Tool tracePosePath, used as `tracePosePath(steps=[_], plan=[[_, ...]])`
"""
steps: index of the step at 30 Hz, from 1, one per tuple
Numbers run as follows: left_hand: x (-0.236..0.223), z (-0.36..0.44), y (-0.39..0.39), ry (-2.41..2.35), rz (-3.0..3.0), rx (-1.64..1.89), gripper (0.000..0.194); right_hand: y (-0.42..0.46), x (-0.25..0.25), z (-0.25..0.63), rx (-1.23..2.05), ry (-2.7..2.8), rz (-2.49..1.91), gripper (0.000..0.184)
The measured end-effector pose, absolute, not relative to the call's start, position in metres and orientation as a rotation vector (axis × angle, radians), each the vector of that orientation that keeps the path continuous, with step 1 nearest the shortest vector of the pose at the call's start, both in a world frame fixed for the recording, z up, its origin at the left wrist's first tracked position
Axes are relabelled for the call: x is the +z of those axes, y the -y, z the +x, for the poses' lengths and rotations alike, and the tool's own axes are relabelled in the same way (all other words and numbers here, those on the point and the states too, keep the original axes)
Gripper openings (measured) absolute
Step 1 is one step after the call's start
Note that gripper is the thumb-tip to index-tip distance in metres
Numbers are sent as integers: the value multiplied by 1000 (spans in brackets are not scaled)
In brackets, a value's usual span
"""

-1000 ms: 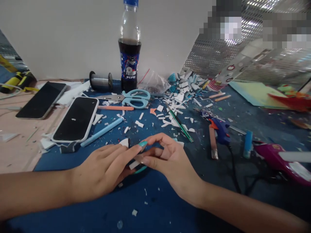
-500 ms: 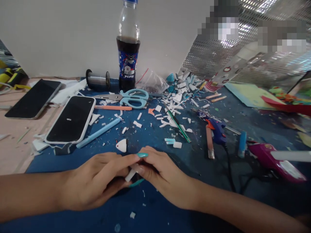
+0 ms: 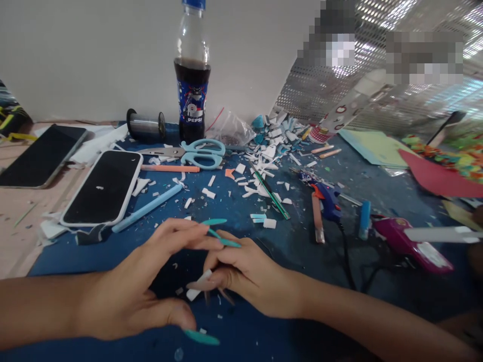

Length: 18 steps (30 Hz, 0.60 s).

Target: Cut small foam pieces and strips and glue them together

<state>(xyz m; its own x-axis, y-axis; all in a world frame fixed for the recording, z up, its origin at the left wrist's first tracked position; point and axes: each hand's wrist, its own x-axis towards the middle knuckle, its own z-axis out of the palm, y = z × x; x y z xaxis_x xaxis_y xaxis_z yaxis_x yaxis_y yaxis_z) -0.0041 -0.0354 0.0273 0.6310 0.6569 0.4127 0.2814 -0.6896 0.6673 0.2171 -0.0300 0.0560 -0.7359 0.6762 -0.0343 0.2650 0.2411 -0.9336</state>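
Observation:
Between the thumb and fingers of my right hand point(image 3: 251, 274) is a small white strip point(image 3: 198, 287), pinched so that its end sticks out to the left. My left hand point(image 3: 147, 281) is spread, its thumb well apart from its long teal-nailed fingers. Those fingertips reach over and touch or nearly touch the back of my right fingers. Beyond the hands, a light blue stick point(image 3: 149, 207) lies on the blue table surface point(image 3: 234, 342). White and light blue cut bits point(image 3: 264, 220) lie past my right hand.
A cola bottle point(image 3: 191, 95), blue-handled scissors point(image 3: 204, 153) and a wire spool point(image 3: 146, 125) stand or lie at the back. Two phones point(image 3: 103, 188) point(image 3: 41, 156) are at left. A heap of scraps point(image 3: 281, 133), a glue gun point(image 3: 328, 201) and a magenta tool point(image 3: 411, 241) are at right.
My left hand has opened and its thumb has dropped away from the strip, while my right hand keeps its pinch. The view has shifted slightly, so the table things appear further left.

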Motion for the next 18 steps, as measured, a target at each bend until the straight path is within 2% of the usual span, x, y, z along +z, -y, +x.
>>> tracePosePath(steps=[7,11,16,18], plan=[[37,-1,28,-629,2270,824,76,38,41,209,1957,1437,-746,28],[38,1,27,-586,2318,922,68,39,37,200,2149,1041,-739,28],[35,-3,16,-860,2325,1042,47,24,47,208,1937,1305,-1034,33],[32,-4,8,-986,2391,1076,49,17,51,214,1772,1443,-1143,36]])
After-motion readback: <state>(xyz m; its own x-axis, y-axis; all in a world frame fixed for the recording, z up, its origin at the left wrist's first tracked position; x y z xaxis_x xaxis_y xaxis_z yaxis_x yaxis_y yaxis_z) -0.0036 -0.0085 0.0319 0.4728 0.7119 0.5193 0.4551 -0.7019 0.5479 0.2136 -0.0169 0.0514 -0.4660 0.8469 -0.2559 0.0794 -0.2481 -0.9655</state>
